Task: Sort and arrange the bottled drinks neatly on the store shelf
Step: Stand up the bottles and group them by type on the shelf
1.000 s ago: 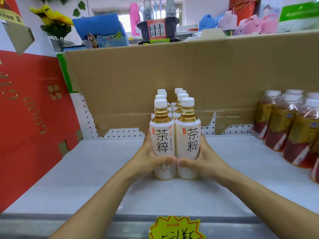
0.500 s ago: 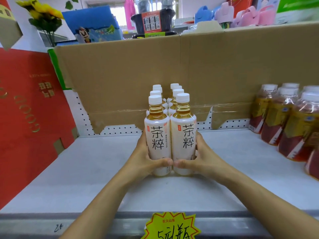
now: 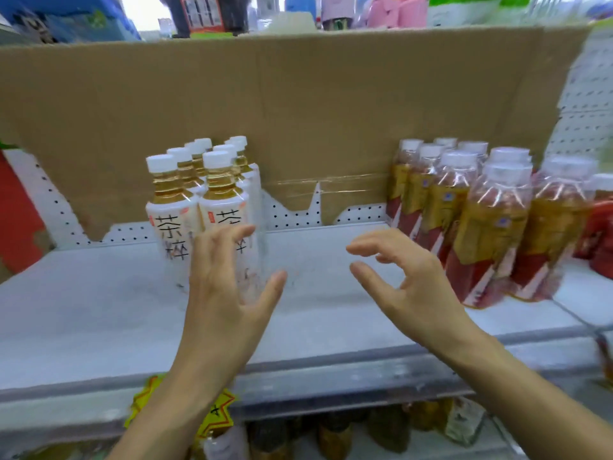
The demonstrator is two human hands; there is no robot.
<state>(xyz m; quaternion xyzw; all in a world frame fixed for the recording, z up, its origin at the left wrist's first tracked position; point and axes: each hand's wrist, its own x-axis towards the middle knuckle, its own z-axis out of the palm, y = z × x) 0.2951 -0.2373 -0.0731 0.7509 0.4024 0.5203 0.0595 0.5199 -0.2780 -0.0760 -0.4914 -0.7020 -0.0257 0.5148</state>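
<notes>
As left hand (image 3: 229, 303), fingers straight, and right hand (image 3: 411, 290), loosely curled, hold nothing, a careless sweep may topple tea bottles (image 3: 170, 207) or amber bottles (image 3: 491, 227).

茶粹 on white tea bottles (image 3: 170, 227), yellow tag (image 3: 217, 416) blurred

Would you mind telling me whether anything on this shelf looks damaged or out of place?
The cardboard backing has a ragged, torn lower edge, patched with clear tape, exposing the pegboard. The white-label tea bottles stand in tidy rows.
</notes>
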